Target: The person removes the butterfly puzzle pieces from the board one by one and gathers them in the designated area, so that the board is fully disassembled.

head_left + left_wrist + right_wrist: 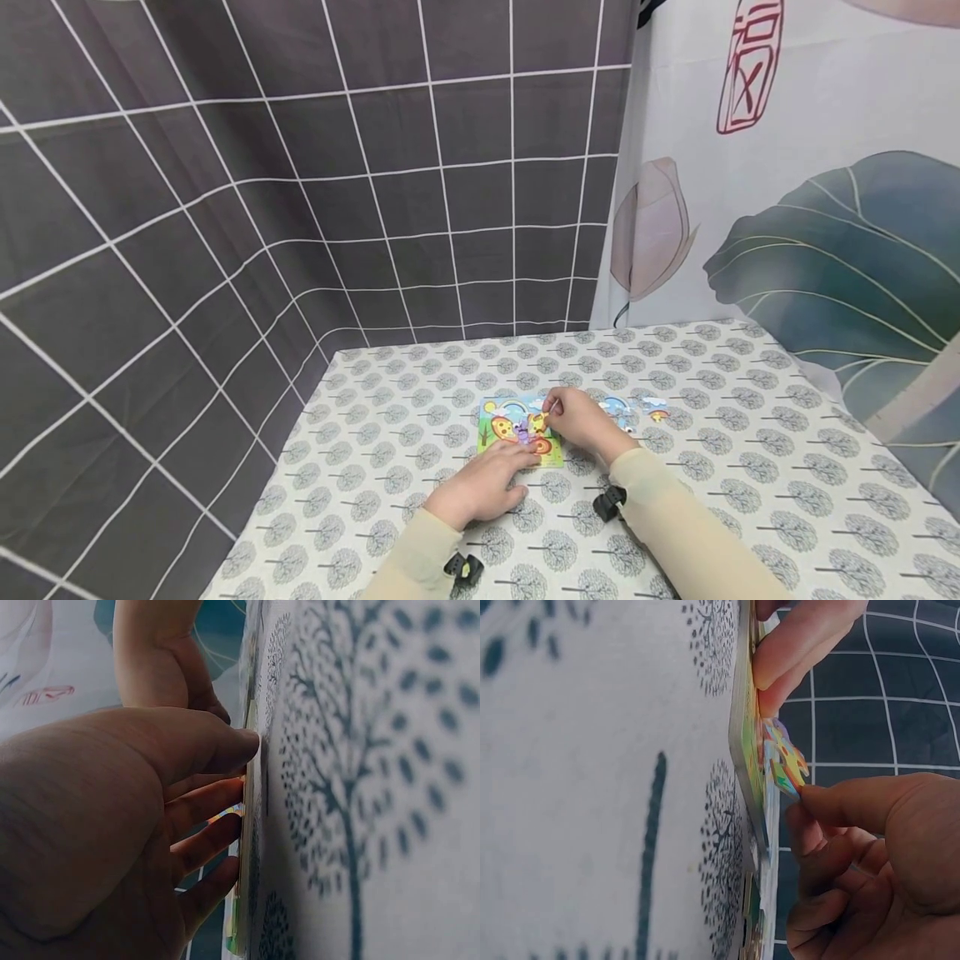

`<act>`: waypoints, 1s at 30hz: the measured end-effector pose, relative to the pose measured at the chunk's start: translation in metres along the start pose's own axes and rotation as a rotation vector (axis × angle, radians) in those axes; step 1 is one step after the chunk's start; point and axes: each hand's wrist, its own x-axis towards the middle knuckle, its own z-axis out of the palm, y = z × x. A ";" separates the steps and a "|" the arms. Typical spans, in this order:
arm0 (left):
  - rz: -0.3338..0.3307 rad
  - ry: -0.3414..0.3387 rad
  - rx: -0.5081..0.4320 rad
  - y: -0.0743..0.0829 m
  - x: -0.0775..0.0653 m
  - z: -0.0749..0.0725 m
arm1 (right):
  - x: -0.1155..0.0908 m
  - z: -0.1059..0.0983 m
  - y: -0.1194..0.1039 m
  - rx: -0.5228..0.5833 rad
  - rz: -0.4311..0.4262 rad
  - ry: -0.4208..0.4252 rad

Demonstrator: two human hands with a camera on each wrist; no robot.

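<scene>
A small, brightly coloured jigsaw puzzle board [557,459] lies flat on the patterned cloth, showing a sun, a rainbow and spotted yellow shapes. My left hand [487,483] rests its fairly straight fingertips on the board's lower part. In the left wrist view, the spread fingers [206,844] touch the board from above. My right hand [577,417] is at the board's right side, pinching a yellow and green puzzle piece [789,761] between thumb and fingers. That piece is tilted up from the board's surface, close to the left fingertips.
Right of the board lie loose blue rainbow pieces [618,407] and a smaller piece [657,416] with red and yellow on it. A white cloth with grey tree prints [405,383] covers the table. A dark gridded curtain [480,200] hangs behind and a floral one [675,275] at right.
</scene>
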 end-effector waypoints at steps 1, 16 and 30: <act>0.000 0.000 0.001 0.000 0.000 0.000 | 0.000 0.000 0.000 0.003 0.002 0.003; 0.003 0.002 -0.040 -0.004 0.000 0.005 | -0.001 -0.007 0.007 0.088 0.016 0.018; -0.014 -0.020 -0.060 -0.007 -0.001 0.006 | -0.021 -0.037 0.026 0.120 -0.007 0.025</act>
